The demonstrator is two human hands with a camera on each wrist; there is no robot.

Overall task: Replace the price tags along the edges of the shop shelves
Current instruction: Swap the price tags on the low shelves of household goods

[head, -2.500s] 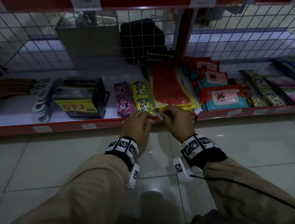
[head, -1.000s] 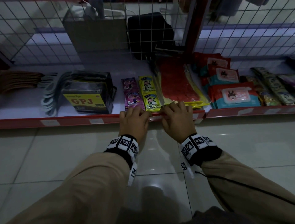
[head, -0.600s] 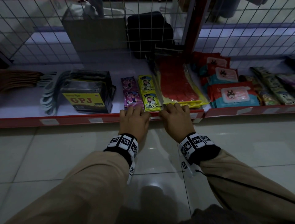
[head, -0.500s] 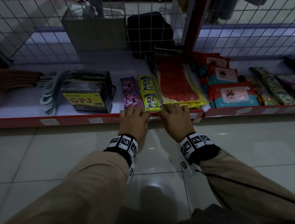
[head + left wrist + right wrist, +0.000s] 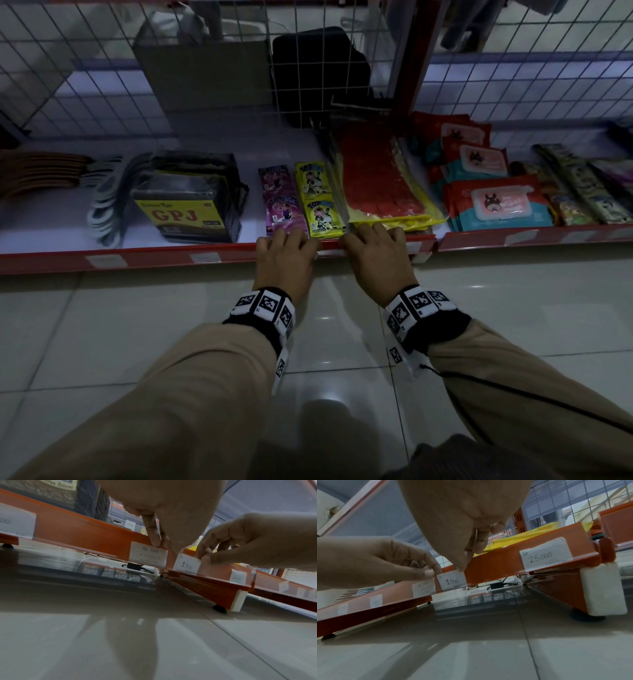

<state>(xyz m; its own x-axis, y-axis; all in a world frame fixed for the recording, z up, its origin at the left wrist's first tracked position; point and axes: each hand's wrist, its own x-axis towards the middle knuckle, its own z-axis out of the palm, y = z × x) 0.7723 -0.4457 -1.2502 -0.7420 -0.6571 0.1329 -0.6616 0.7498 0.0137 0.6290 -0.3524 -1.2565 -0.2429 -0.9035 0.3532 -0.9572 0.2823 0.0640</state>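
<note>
1. Left hand (image 5: pixel 286 260) and right hand (image 5: pixel 375 255) both at red shelf edge (image 5: pixel 154 258), side by side
2. 1500 tag (image 5: pixel 452 581) sits in the edge strip between them; right fingers (image 5: pixel 205 559) pinch its top corner, left fingers (image 5: pixel 429 573) curled, touching its other corner
3. 3000 tag (image 5: pixel 148 555) just left, 25000 tag (image 5: pixel 544 557) to the right
4. Sachets (image 5: pixel 318 202) on shelf behind hands

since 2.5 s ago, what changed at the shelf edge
Both hands came down from just above the rail onto it: the left hand and right hand now pinch the 1.500 tag against the strip. For the last second they have barely moved. The goods on the shelf lie as before.
</note>
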